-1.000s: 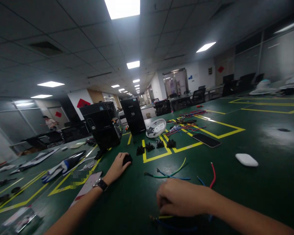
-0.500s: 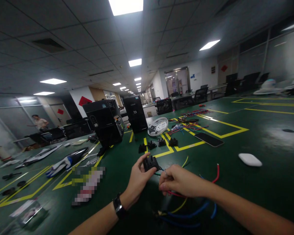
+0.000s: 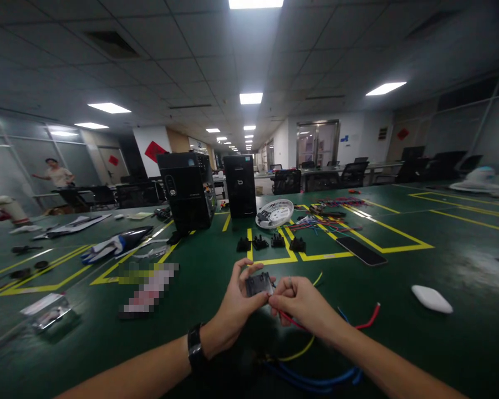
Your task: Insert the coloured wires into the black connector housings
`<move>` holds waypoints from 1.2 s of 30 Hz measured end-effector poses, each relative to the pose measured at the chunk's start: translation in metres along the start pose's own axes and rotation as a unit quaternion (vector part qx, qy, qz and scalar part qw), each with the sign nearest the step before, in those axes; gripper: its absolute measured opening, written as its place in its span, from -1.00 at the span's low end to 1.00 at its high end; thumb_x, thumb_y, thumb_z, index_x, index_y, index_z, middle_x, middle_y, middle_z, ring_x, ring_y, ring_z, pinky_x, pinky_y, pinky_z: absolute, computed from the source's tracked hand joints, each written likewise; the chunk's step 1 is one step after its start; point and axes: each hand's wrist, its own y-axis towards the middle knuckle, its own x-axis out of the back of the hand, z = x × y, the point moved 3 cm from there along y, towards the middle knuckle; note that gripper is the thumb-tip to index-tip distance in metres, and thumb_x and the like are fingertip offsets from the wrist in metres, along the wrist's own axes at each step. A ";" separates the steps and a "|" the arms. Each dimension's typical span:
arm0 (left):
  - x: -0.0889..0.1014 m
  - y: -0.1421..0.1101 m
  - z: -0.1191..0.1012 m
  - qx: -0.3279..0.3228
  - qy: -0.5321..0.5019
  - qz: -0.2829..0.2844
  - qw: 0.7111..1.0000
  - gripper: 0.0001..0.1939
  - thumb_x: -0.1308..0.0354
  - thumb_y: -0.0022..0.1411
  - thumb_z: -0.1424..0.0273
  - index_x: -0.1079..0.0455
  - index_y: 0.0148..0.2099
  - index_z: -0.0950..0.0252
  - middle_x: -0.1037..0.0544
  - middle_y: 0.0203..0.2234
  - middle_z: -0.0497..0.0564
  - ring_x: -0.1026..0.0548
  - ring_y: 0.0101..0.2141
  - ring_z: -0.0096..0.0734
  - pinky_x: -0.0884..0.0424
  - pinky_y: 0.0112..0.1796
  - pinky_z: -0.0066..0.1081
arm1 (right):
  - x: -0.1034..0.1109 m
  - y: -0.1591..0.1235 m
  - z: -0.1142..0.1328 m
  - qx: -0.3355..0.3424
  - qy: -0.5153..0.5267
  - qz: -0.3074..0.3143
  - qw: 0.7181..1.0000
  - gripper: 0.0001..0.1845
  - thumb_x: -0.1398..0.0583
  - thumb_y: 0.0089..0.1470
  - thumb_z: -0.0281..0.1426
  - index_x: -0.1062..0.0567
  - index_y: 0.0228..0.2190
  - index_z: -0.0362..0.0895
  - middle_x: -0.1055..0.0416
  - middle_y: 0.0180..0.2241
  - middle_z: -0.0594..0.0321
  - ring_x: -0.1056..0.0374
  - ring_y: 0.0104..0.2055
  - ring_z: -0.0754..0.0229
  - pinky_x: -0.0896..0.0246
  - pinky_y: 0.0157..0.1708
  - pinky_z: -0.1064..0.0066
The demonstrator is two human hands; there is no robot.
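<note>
My left hand [image 3: 238, 296] grips a small black plastic part [image 3: 258, 284] between thumb and fingers, tilted so a flat face shows. Close against its right edge, my right hand [image 3: 297, 299] is closed in a pinch on a red wire [image 3: 289, 318]. The fingers hide the wire's tip, so I cannot tell whether it sits inside the part. More of the red wire [image 3: 372, 318] curves out right of my forearm. Yellow wire [image 3: 301, 350] and thick blue wires [image 3: 311, 382] lie below my hands on the green table.
Several similar black parts [image 3: 277, 240] stand in a row beyond my hands. Behind them are a white basket [image 3: 274, 214] and two black computer towers [image 3: 186, 194]. A phone [image 3: 361, 251] and a white rounded object [image 3: 432, 299] lie right; a clear box [image 3: 47, 311] is left.
The black part has been turned in my left hand, so its flat face now shows. My right hand has come closer to its edge. The camera view has levelled.
</note>
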 end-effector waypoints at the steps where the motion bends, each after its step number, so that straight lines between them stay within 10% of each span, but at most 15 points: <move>1: 0.000 -0.001 0.000 0.010 -0.029 0.010 0.999 -0.36 -0.30 -0.02 0.57 -0.10 0.05 0.11 -0.30 0.11 0.12 -0.42 0.02 -0.10 -0.36 -0.02 -0.12 | 0.000 0.001 -0.001 0.004 0.004 -0.002 1.000 -0.67 -0.32 -0.15 -0.22 -0.33 -0.53 -0.17 -0.45 -0.60 0.28 -0.27 -0.66 0.35 -0.14 -0.63 0.51; 13: 0.001 0.002 0.005 0.085 -0.174 0.062 0.979 -0.47 -0.14 0.13 0.59 -0.20 0.16 0.28 -0.35 0.11 0.21 -0.34 0.11 -0.11 -0.16 0.15 -0.04 | 0.010 0.004 0.004 0.055 0.009 -0.015 0.998 -0.62 -0.31 -0.10 -0.15 -0.33 -0.51 -0.18 -0.45 -0.58 0.28 -0.26 -0.64 0.35 -0.15 -0.61 0.50; 36: -0.002 -0.012 -0.011 -0.053 0.122 0.157 0.979 -0.48 -0.11 0.25 0.41 -0.13 0.24 0.16 -0.27 0.17 0.12 -0.20 0.18 -0.18 -0.02 0.21 -0.18 | 0.006 -0.003 -0.001 -0.046 -0.003 0.037 0.998 -0.55 -0.30 -0.12 -0.06 -0.30 -0.52 -0.17 -0.37 -0.64 0.35 -0.11 -0.76 0.45 0.10 -0.77 0.59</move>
